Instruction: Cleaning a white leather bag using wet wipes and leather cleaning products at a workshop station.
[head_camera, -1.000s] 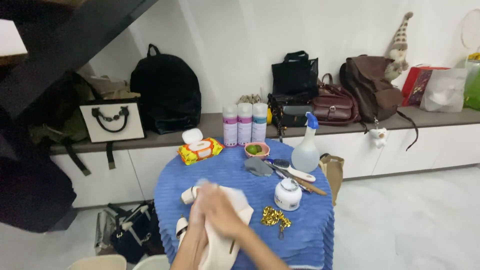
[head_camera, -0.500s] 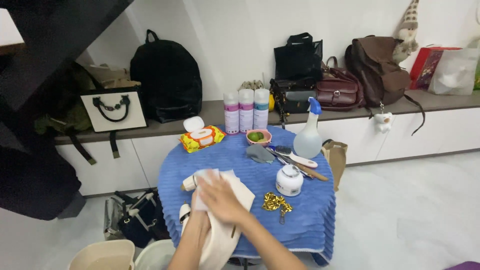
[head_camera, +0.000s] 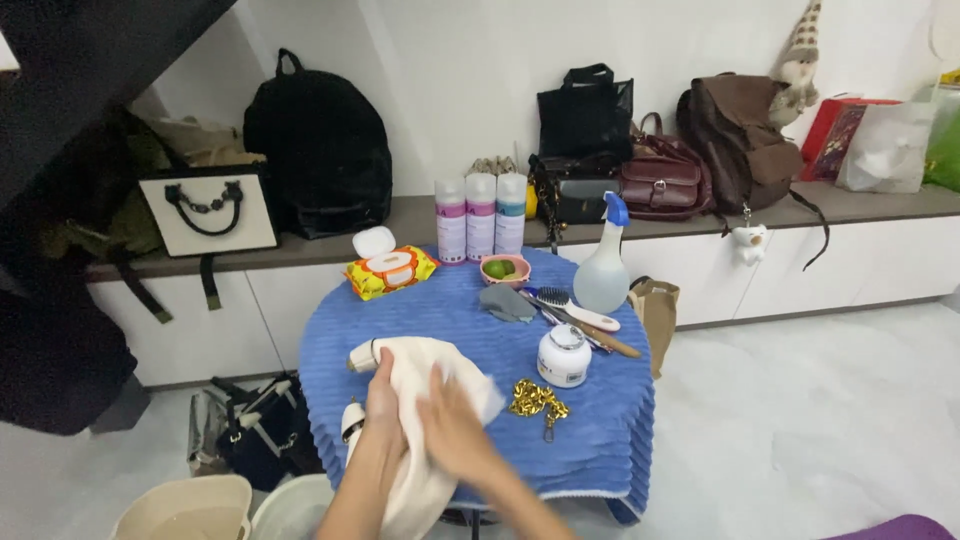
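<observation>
Cream-white bag (head_camera: 425, 400) under both hands. Blue ribbed tablecloth (head_camera: 600, 440). Gold chain (head_camera: 535, 400). White jar (head_camera: 563, 356). Clear spray bottle (head_camera: 604, 270), blue head. Yellow-orange wipes pack (head_camera: 390, 270), white lid. Pink bowl (head_camera: 504, 268), green inside. Grey cloth (head_camera: 506, 303). Black backpack (head_camera: 320, 150).

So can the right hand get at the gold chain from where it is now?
Probably yes. The right hand lies flat on the cream bag, and the gold chain sits just beside it on the blue cloth. Nothing stands between them; the white jar is further back.
</observation>
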